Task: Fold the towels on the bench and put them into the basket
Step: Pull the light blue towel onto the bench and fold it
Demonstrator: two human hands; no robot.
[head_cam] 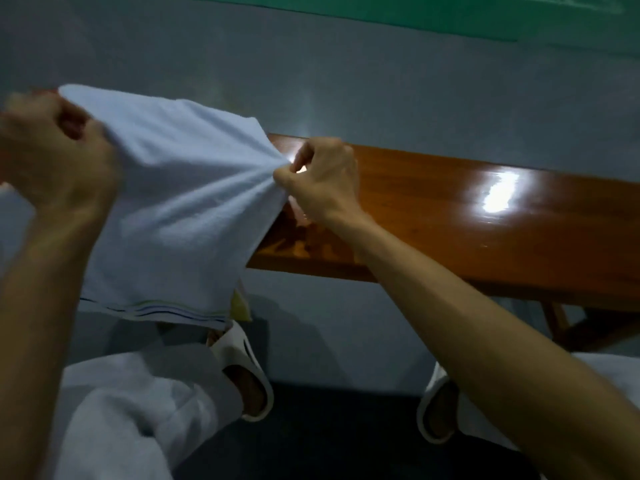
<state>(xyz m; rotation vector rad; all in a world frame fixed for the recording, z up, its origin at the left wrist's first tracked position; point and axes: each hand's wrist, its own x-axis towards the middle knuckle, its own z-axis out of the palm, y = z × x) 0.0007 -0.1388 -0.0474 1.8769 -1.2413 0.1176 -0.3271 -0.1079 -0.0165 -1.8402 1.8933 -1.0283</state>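
Observation:
A pale blue towel [180,202] with thin stripes along its lower hem hangs in the air, stretched between both hands. My left hand [59,154] grips its upper left corner at the left edge of the view. My right hand [322,178] pinches the bunched upper right corner just above the near left end of the glossy wooden bench [485,230]. The towel covers the bench's left end. No basket is in view.
The bench runs from the centre to the right edge, with bright light glare on its top and a leg [557,323] at the lower right. Grey floor lies beyond it. My knees in white trousers and two white slippers [242,372] are below.

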